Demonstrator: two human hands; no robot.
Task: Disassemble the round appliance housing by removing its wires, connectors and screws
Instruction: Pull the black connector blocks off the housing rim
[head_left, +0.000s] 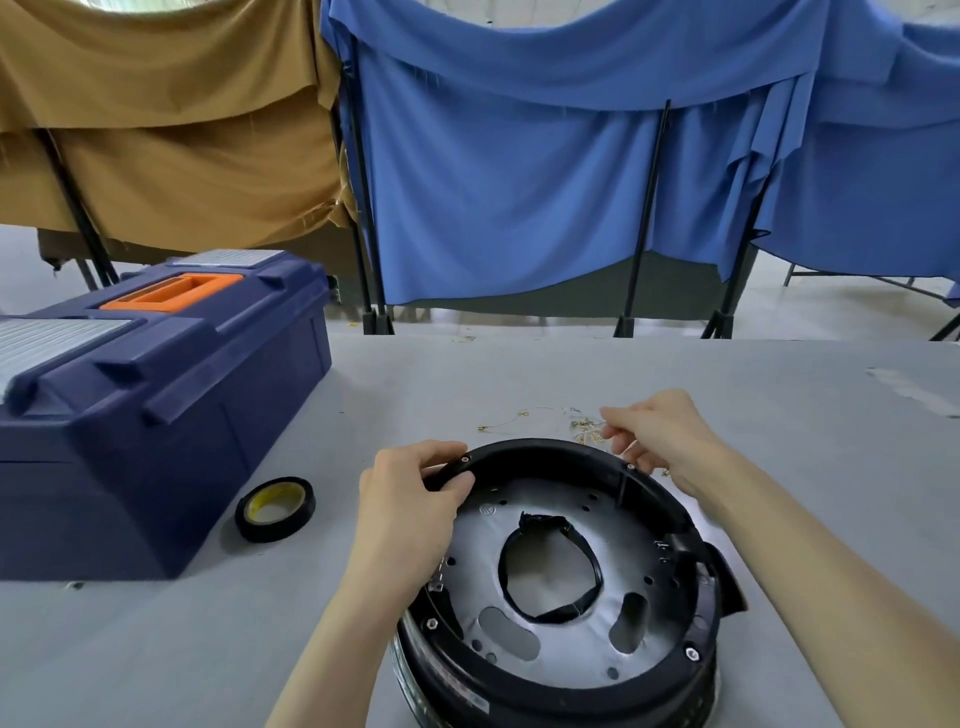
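The round appliance housing (550, 451) lies open side up on the grey table (519, 374), in the lower centre to lower right of the frame. It is black, with a silver-grey metal plate (587, 530) set inside it. A loop of black wrapped wire (540, 521) runs around the plate's central opening. Small screws (465, 459) sit at several points along the housing's rim.

The left hand (410, 499) grips the upper-left part of the rim, fingers curled over the outer edge and thumb pressed on the inner side, just beside one screw. The right hand (660, 436) is above the upper-right part of the rim, its fingers curled and its thumb and forefinger drawn close together. Whether they pinch anything I cannot tell, because the fingertips overlap a small heap of loose wires with gold-coloured terminals (587, 428) lying on the table just beyond the housing. A single thin wire (504, 423) lies to the left of that heap, apart from the housing.

To the left of the housing, near the left hand, a roll of black tape (270, 535) with a yellow inner core lies flat on the table. Further left stands a closed navy toolbox (156, 415) with an orange handle. Across the top of the frame hang a blue cloth (519, 182) and, at upper left, a tan cloth (171, 130) on black stands.
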